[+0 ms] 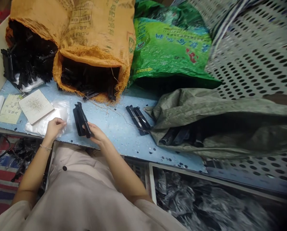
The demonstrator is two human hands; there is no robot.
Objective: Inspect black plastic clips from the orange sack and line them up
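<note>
- R. hand (97, 133): clamped on near end of black parts (81, 123), by tabletop's (114, 134) front edge; far end prob. left exposed for handling.
- L. hand (54, 128): thumb & fingertips together at clear bags (64, 109), toward tabletop's front-left corner; film pinched or not: can't tell.
- White tile (36, 106): on bags, prob. as wt.
- Orange sacks (99, 30), back edge: mouths face front, prob. for reach.
- Obscured: sack interiors (dark); R. fingers (partly behind parts); note (7, 112), text illegible.

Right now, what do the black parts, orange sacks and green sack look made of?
Black parts: probably moulded plastic, satin; soft edge highlights.
Orange sacks: likely woven plastic, mostly matte; frayed mouth fibres.
Green sack: perhaps plastic film, glossy; bright crinkle highlights.
</note>
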